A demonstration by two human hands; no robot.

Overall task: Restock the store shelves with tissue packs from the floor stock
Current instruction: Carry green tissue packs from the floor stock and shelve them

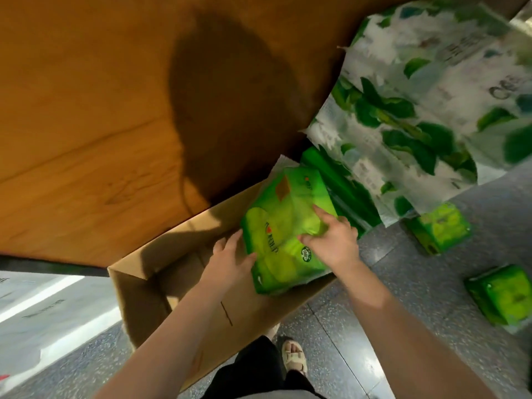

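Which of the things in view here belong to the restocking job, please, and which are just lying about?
Part of the job:
green tissue pack, held by left hand and right hand
two green packs on the floor
leaf-print packs
cardboard box

Just lying about:
wooden panel
white sheets at left

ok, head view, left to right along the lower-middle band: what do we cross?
Cardboard box → left hand on the pack's left edge → green tissue pack → right hand gripping its right side → loose green pack on the floor → second loose green pack, nearer the frame's right edge.
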